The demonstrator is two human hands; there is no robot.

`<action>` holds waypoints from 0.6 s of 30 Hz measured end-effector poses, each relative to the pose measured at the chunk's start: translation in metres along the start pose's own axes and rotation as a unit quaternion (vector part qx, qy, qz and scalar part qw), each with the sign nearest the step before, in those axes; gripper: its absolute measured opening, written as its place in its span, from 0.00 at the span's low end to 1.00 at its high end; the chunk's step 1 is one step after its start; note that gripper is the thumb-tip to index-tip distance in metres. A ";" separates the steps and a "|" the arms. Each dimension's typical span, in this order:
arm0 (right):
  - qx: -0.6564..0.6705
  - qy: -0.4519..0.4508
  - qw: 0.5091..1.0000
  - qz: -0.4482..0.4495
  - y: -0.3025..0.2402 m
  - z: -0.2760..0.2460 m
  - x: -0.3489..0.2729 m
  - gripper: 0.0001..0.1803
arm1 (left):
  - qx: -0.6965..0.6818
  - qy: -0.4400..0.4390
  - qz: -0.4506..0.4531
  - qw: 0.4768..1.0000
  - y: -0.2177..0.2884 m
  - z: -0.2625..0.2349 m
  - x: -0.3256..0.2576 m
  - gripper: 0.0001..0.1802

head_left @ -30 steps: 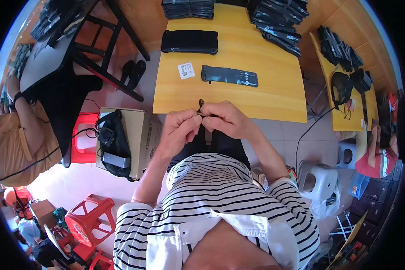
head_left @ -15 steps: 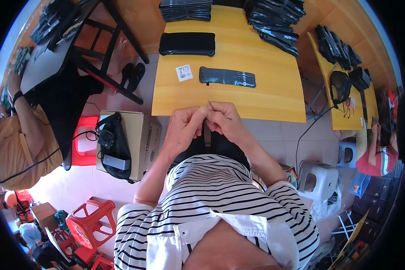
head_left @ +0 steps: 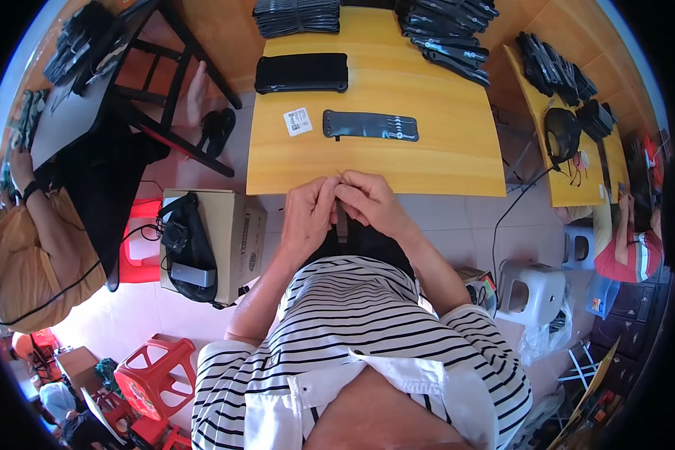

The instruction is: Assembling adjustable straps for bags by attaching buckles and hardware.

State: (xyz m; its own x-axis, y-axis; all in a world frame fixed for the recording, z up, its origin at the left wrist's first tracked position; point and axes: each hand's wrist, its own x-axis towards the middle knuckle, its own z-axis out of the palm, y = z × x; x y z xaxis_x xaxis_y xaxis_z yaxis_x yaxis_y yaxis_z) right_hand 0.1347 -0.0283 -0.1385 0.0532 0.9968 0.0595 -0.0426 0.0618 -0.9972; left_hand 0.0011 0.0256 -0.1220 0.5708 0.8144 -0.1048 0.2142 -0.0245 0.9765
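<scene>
Black strip (head_left: 364,124), one, near two hands (head_left: 309,212)

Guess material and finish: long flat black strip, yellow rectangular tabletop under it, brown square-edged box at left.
Long flat black strip: likely plastic or coated sheet; smooth, slight sheen, pale reflections.
Yellow rectangular tabletop: wood or wood-look laminate, can't tell which; satin, grain-like streaks.
Brown square-edged box: probably cardboard; matte tan, printed side.
</scene>
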 end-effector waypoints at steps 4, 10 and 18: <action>0.144 -0.005 0.987 0.076 0.003 -0.005 -0.005 0.15 | -0.037 -0.006 -0.003 0.999 0.001 0.006 -0.001 0.22; 0.298 0.124 0.939 0.122 0.019 0.000 -0.009 0.15 | -0.094 -0.041 -0.008 0.995 -0.015 0.015 0.013 0.22; 0.533 0.132 0.817 0.176 0.020 -0.051 -0.005 0.16 | -0.148 -0.030 -0.006 0.989 -0.012 0.032 0.025 0.23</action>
State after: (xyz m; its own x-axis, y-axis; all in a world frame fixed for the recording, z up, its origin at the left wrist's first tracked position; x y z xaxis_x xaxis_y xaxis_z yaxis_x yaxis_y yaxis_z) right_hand 0.1841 -0.0342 -0.1605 0.0574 0.9254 -0.3746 -0.9387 -0.0777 -0.3358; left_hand 0.0384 0.0274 -0.1427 0.6182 0.7771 -0.1182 -0.0152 0.1622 0.9866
